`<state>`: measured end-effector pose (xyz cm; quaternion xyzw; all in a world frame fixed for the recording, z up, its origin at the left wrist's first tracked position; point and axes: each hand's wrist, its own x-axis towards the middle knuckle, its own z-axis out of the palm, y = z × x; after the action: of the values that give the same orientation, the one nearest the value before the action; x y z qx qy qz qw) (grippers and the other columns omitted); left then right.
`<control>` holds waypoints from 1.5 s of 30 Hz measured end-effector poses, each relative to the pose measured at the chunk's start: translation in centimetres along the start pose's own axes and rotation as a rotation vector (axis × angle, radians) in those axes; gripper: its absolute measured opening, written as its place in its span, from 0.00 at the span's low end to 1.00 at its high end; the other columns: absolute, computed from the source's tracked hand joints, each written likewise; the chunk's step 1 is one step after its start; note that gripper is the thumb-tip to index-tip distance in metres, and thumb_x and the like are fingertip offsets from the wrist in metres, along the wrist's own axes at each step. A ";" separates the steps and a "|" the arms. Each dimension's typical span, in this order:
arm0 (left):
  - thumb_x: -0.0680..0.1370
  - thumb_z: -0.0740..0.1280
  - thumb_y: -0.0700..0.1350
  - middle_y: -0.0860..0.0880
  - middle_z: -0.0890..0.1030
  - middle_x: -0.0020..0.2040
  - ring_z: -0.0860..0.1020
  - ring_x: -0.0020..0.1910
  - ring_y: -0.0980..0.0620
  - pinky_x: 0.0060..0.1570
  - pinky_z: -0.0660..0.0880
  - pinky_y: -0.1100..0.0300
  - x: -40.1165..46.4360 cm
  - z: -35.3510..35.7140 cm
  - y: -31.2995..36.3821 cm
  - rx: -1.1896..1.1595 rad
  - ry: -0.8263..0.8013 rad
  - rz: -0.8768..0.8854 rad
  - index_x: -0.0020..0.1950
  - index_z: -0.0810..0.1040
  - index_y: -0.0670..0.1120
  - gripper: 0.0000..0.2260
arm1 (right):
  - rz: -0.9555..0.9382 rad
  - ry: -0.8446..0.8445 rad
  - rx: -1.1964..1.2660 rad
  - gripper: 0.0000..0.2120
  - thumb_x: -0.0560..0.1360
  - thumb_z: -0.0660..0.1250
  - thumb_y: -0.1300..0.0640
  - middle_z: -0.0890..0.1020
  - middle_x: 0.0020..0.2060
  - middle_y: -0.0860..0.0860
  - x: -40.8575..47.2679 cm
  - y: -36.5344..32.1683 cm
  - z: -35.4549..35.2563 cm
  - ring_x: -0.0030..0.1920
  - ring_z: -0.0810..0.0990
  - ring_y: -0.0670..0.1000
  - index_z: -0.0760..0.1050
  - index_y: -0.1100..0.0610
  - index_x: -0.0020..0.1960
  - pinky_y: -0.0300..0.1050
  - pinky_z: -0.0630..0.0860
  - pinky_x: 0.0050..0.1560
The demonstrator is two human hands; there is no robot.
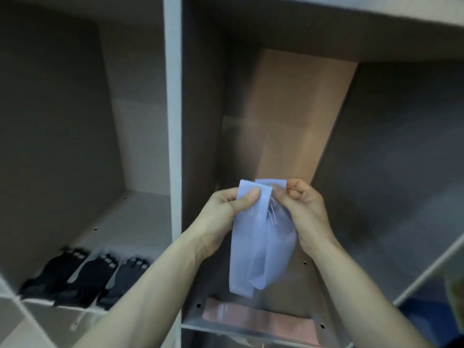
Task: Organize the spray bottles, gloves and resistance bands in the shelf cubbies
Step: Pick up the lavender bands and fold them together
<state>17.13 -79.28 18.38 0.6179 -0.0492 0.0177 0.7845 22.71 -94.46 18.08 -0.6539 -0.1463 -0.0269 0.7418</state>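
While the frame is blurred in places, the white upright divider (pixel 173 121) of the shelf stands clear and serves as the mark for everything else. To the left of the divider, in the neighbouring cubby, three dark gloves (pixel 82 277) lie side by side at the front edge of the board, fingers pointing inward. Just right of the divider, the left hand (pixel 226 212) is raised in front of the middle cubby, its thumb pressed on the near face of a pale blue resistance band (pixel 261 237) and its fingers curled behind it, so it grips the band near the top. The band hangs down folded in loops between the two hands, clear of the shelf board. Further right of the divider, the right hand (pixel 306 209) pinches the band's upper edge between thumb and curled fingers. Below the band, right of the divider's foot, a pink resistance band (pixel 263 320) lies flat along the front of the cubby floor.
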 end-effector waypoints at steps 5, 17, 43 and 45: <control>0.77 0.66 0.47 0.33 0.80 0.56 0.78 0.52 0.39 0.59 0.74 0.45 -4.8 -1.1 2.1 -0.084 -0.010 -0.045 0.58 0.79 0.36 0.17 | -0.098 -0.087 -0.118 0.03 0.69 0.73 0.58 0.85 0.37 0.54 -4.1 -3.2 2.4 0.38 0.82 0.51 0.80 0.52 0.41 0.46 0.79 0.43; 0.72 0.70 0.45 0.35 0.81 0.42 0.78 0.32 0.45 0.33 0.77 0.61 -12.9 -4.2 3.7 -0.131 0.270 0.016 0.50 0.81 0.32 0.15 | -0.483 -0.483 -0.293 0.23 0.65 0.76 0.54 0.73 0.66 0.44 -11.2 -3.4 5.0 0.62 0.76 0.46 0.77 0.47 0.60 0.37 0.75 0.56; 0.83 0.53 0.50 0.48 0.83 0.55 0.79 0.55 0.48 0.59 0.71 0.51 -17.8 -9.8 6.3 0.124 0.507 0.396 0.48 0.84 0.43 0.22 | -0.412 -0.431 -0.295 0.03 0.71 0.72 0.59 0.79 0.36 0.50 -11.4 -6.0 19.0 0.36 0.79 0.51 0.80 0.53 0.39 0.48 0.79 0.37; 0.84 0.50 0.47 0.47 0.82 0.57 0.79 0.54 0.44 0.62 0.72 0.46 -17.6 -9.4 6.0 0.124 0.465 0.423 0.49 0.83 0.39 0.23 | -0.406 -0.412 -0.291 0.03 0.71 0.72 0.60 0.79 0.34 0.52 -11.4 -6.1 18.5 0.31 0.79 0.53 0.80 0.54 0.39 0.48 0.79 0.33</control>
<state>-0.38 -68.15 20.27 0.6198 0.0052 0.3243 0.7146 7.06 -78.94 22.92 -0.7020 -0.4157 -0.0621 0.5749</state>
